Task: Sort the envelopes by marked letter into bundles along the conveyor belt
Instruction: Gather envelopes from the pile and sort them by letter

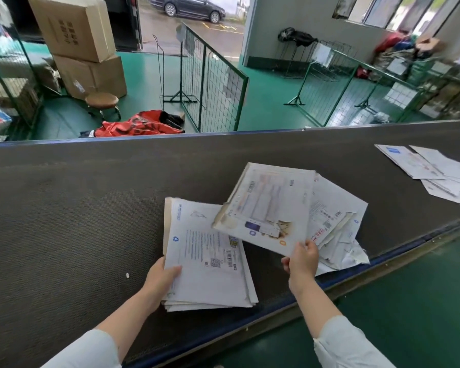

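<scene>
My left hand grips the left edge of a stack of white envelopes, thumb on top, held just over the dark conveyor belt. My right hand pinches the near corner of a single stained envelope and holds it tilted above the belt. Under and right of it lies a loose pile of envelopes near the belt's front edge. Another bundle of envelopes lies farther right on the belt.
The belt's blue front rail runs diagonally toward the right. Beyond the far rail are green wire fences, stacked cardboard boxes, a round stool and a red bag on the green floor.
</scene>
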A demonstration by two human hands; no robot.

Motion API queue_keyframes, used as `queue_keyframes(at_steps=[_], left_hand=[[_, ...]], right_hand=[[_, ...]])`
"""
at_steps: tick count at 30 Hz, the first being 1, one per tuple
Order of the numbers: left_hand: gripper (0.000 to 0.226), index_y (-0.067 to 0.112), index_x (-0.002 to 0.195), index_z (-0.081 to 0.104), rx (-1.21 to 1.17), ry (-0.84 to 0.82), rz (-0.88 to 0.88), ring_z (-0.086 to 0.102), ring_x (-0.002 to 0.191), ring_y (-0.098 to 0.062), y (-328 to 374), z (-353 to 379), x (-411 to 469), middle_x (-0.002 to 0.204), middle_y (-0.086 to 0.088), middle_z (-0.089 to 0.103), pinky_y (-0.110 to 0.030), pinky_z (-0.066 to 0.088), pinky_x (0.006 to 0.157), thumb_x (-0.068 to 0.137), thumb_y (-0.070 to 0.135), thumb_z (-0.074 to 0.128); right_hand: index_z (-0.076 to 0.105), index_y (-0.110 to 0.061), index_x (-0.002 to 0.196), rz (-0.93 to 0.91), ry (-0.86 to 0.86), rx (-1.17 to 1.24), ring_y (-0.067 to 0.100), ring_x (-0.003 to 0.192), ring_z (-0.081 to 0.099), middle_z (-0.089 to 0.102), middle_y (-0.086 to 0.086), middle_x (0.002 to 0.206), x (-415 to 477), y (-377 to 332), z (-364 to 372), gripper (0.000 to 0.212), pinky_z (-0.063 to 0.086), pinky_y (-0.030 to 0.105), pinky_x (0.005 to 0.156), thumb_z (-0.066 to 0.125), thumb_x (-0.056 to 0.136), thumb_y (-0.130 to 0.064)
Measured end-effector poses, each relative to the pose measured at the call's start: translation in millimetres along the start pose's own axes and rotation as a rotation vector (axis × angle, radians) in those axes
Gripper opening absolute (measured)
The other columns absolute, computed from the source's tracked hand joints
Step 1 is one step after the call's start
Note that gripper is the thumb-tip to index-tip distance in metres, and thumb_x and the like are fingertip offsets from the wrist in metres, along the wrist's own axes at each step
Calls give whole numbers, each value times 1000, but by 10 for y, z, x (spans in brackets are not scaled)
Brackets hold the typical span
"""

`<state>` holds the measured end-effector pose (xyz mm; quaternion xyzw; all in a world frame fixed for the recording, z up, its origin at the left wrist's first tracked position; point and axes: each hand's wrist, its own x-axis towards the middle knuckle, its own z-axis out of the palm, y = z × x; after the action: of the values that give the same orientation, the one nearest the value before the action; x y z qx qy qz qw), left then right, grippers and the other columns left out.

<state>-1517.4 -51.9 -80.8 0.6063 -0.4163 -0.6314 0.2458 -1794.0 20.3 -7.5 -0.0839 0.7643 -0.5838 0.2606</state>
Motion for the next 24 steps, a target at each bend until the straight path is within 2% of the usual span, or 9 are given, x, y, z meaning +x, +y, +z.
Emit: queue_keyframes(at_steps=[4, 7, 9, 11, 12, 14, 17, 20, 24], left_hand=[[33, 10, 128, 51, 28, 32, 117, 61, 101, -22, 213, 77, -14, 115, -7, 62, -37, 50, 91, 95, 8, 57], [33, 12, 128, 51, 25, 32, 154, 63, 102, -21, 325, 122, -7, 114, -4, 64, -38, 52, 91, 95, 11, 58], [33, 14, 126, 52, 18, 32, 161, 63, 102, -21, 366, 130, -15, 113, -4, 64, -39, 52, 91, 94, 12, 59], [31, 15, 124, 52, 13, 46, 165, 64, 101, -21, 385, 132, -27, 111, -3, 64, -40, 53, 90, 94, 11, 59], [30, 15, 123, 52, 6, 54, 162, 64, 101, -21, 393, 125, -33, 111, -4, 64, -40, 53, 89, 94, 11, 59], [28, 16, 120, 53, -21, 55, 154, 65, 100, -22, 394, 85, -39, 112, -5, 65, -39, 53, 87, 94, 12, 60], [24, 18, 116, 55, -77, 36, 143, 67, 98, -23, 378, 42, -66, 110, -6, 68, -36, 56, 80, 93, 14, 61], [20, 20, 110, 55, -118, 18, 136, 69, 96, -25, 379, 63, -92, 108, -7, 69, -35, 57, 75, 93, 14, 62], [23, 18, 113, 54, -139, 6, 123, 70, 95, -24, 365, 111, -95, 108, -8, 69, -34, 57, 73, 92, 15, 63]], right_hand=[[50, -16, 112, 14, 61, 103, 17, 45, 46, 59, 8, 79, 245, -157, -39, 21, 35, 19, 34, 31, 103, -12], [46, -19, 125, 62, 23, 211, 20, 55, 57, 62, 13, 88, 368, -200, -54, 30, 47, 22, 41, 28, 102, -7], [35, -24, 141, 121, -62, 313, 28, 75, 67, 61, 18, 105, 410, -219, -32, 50, 59, 32, 59, 27, 99, 2], [14, -27, 154, 197, -143, 319, 34, 101, 66, 53, 19, 120, 465, -177, 1, 68, 58, 43, 82, 30, 98, 7], [11, -23, 155, 225, -173, 261, 34, 108, 63, 50, 19, 122, 470, -145, 30, 67, 55, 45, 87, 34, 99, 6], [28, -12, 149, 232, -270, 65, 30, 107, 59, 54, 18, 121, 438, -63, 101, 52, 53, 41, 81, 43, 100, 0], [62, -10, 122, 180, -518, -287, 18, 93, 56, 63, 14, 118, 292, 27, 225, 27, 46, 30, 72, 53, 97, -7], [61, -9, 118, 131, -619, -461, 14, 93, 53, 62, 5, 114, 182, 80, 349, 25, 42, 28, 73, 59, 94, -11], [57, -9, 105, 211, -585, -406, 16, 92, 54, 60, 3, 101, 210, 155, 384, 15, 42, 33, 85, 63, 91, -7]])
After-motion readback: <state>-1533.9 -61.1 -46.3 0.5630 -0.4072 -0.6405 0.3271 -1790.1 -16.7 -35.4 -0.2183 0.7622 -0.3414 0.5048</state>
